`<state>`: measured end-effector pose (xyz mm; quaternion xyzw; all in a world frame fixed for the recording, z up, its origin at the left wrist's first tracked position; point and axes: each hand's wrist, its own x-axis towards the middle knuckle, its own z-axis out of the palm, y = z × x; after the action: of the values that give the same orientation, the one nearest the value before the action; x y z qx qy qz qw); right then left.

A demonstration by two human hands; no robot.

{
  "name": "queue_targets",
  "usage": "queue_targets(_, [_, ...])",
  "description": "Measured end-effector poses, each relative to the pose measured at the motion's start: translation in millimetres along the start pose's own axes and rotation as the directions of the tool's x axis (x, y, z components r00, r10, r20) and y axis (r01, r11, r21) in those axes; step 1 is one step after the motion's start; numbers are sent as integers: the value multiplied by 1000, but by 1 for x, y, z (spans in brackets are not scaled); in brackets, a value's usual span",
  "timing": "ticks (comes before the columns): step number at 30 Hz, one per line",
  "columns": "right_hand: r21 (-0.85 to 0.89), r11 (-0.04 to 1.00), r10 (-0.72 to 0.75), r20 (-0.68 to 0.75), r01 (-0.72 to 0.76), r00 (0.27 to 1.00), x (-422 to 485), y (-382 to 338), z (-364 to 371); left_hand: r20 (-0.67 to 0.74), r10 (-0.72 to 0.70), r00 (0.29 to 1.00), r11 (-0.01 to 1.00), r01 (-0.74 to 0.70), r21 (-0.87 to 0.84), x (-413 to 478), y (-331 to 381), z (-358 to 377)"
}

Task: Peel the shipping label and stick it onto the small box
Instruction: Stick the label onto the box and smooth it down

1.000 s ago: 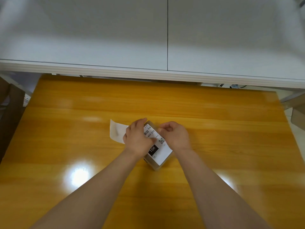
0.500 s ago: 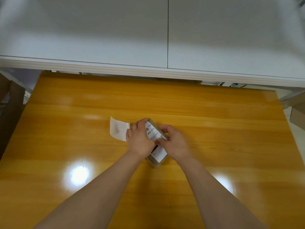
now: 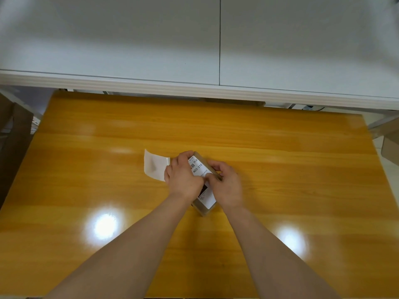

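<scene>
My left hand [image 3: 184, 180] and right hand [image 3: 226, 186] both press flat on the white printed shipping label [image 3: 197, 168] lying atop the small tan cardboard box [image 3: 204, 209] mid-way across the glossy orange wooden counter [image 3: 302, 169]. The blank white backing sheet [image 3: 154, 168] lies just left of my left hand.

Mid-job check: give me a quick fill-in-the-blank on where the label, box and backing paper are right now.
1. The label lies on the top face of the ____.
2. Both hands, left hand and right hand, press down on the ____.
3. The blank backing paper lies on the table, on the ____ side of the box.
4. The code printed on the label reads A03-____.

Missing words: box; label; left; 210
</scene>
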<state>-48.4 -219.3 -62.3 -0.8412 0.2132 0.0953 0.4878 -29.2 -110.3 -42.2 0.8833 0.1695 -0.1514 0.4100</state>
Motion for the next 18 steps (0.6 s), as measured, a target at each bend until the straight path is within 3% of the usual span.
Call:
queue_targets(14, [24, 1000, 12, -86, -10, 996, 3, -1, 8, -135, -115, 984, 991, 106, -77, 7, 10, 8])
queue_targets(18, [50, 998, 36, -54, -33, 998, 3, -6, 3, -163, -124, 979, 991, 114, -71, 9, 11, 10])
